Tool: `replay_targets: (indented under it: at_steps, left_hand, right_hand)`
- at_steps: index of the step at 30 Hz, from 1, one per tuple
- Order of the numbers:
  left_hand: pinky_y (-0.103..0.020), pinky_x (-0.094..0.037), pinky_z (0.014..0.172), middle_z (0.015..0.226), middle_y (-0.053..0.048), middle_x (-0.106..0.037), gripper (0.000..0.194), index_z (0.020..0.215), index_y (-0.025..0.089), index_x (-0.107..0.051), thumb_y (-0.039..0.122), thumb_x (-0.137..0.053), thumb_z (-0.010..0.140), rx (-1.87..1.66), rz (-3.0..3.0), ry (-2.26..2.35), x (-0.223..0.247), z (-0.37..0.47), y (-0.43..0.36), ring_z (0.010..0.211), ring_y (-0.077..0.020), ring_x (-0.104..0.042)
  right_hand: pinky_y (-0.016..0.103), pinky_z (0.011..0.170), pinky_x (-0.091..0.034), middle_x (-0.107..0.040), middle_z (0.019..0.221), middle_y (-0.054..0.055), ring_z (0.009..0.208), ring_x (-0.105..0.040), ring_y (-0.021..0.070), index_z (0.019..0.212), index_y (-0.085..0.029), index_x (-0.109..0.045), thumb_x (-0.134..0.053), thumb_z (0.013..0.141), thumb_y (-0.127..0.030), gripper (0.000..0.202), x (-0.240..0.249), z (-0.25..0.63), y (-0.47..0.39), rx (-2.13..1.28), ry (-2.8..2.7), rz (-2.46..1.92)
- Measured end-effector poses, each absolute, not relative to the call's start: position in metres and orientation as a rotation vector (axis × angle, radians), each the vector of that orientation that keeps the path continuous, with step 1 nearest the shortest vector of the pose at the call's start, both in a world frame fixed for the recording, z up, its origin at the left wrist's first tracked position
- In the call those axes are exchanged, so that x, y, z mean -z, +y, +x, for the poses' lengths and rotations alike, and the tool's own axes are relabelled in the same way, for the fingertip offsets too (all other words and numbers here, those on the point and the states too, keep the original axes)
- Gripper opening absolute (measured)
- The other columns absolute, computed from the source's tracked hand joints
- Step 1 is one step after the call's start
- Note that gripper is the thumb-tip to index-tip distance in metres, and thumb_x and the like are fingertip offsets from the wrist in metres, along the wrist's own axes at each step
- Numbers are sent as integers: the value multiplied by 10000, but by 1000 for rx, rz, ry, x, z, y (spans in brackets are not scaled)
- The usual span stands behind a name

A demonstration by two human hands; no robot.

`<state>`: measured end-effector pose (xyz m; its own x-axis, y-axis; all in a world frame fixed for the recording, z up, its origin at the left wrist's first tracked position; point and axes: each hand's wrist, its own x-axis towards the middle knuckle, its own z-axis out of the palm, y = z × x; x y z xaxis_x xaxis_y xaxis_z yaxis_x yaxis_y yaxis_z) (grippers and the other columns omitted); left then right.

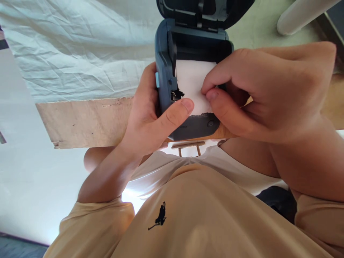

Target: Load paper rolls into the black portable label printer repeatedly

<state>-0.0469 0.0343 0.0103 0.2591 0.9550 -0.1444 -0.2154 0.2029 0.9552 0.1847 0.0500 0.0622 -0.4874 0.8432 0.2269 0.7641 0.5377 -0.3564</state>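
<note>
A dark blue portable printer (pixel 164 53) with a black lid (pixel 182 12) swung open at the far end is in the middle of the view. White paper (pixel 191 80) lies in its compartment and reaches over the front edge toward a round button (pixel 210 123). My left hand (pixel 150 123) wraps around the printer's left side, its thumb resting on the paper's lower left edge. From the right comes my right hand (pixel 271 93), thumb and index finger pinched together at the paper's right part. Those fingers hide the paper's right edge and part of the printer's right side.
Beneath the printer runs a wooden board (pixel 86 122), with a pale wrinkled cloth (pixel 88 53) behind it. A white cylindrical post (pixel 301 18) is at the upper right. My knees and lap are just below the board's front edge.
</note>
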Motion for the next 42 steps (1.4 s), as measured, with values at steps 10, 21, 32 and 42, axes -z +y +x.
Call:
replay_targets:
  at_steps: [10, 21, 32, 42]
  left_hand:
    - [-417, -721, 799, 979, -9, -820, 762, 1104, 302, -799, 720, -1174, 589, -966, 934, 1070, -35, -35, 41, 961, -281, -844]
    - [-421, -720, 819, 1018, -12, -810, 743, 1129, 322, -801, 737, -1158, 627, -975, 945, 1049, -30, -37, 40, 935, -252, -810]
    - [-490, -701, 897, 1062, -5, -809, 737, 1169, 305, -775, 721, -1141, 683, -968, 965, 1012, -31, -36, 41, 1004, -268, -777]
    - [-459, -701, 921, 1104, -35, -809, 663, 1219, 260, -791, 644, -1111, 784, -991, 982, 953, -25, -40, 39, 1035, -262, -764]
  right_hand:
    - [315, 666, -300, -454, 663, -14, 625, -298, 68, 933, -247, -683, -421, 1059, -304, 297, -71, 182, 52, -375, -2428, -1358]
    - [321, 657, -267, -425, 660, -8, 619, -254, 73, 923, -232, -655, -408, 1054, -292, 287, -68, 181, 53, -412, -2413, -1357]
    - [326, 664, -251, -484, 694, -25, 632, -238, 55, 912, -211, -638, -401, 1041, -299, 284, -72, 185, 52, -484, -2388, -1351]
    - [313, 647, -244, -407, 641, -23, 614, -229, 49, 895, -205, -629, -420, 1036, -279, 262, -72, 181, 52, -462, -2376, -1334]
